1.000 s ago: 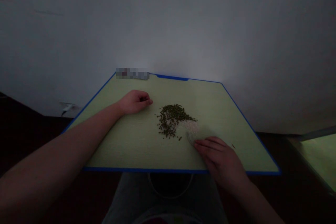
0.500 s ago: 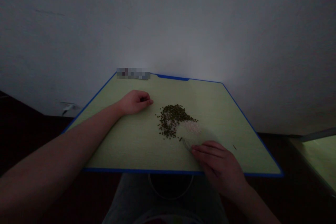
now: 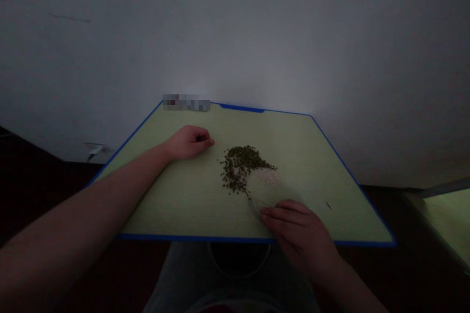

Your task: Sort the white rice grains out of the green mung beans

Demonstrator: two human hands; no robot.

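My right hand (image 3: 299,237) is closed in a pinch on thin metal tweezers (image 3: 255,208) near the table's front edge. The tweezers' tips are at the lower edge of a pile of small greenish-brown beans (image 3: 246,157), and appear to touch one small dark bean (image 3: 249,198). Pale whitish grains (image 3: 269,177) lie against the right side of this pile, and some show among the beans. My left hand (image 3: 189,142) rests on the table left of the pile, fingers curled in a loose fist, with nothing visible in it.
The pale yellow-green table (image 3: 176,205) has a blue rim and stands by a grey wall. A blurred-out item (image 3: 186,102) lies at its back left corner. A small dark sliver (image 3: 328,205) lies at right. Below the front edge is a dark round container (image 3: 238,259) between my legs.
My right hand has moved slightly left and towards me with the tweezers, whose tips have shifted left along the pile's lower edge. My left hand has stayed where it was.
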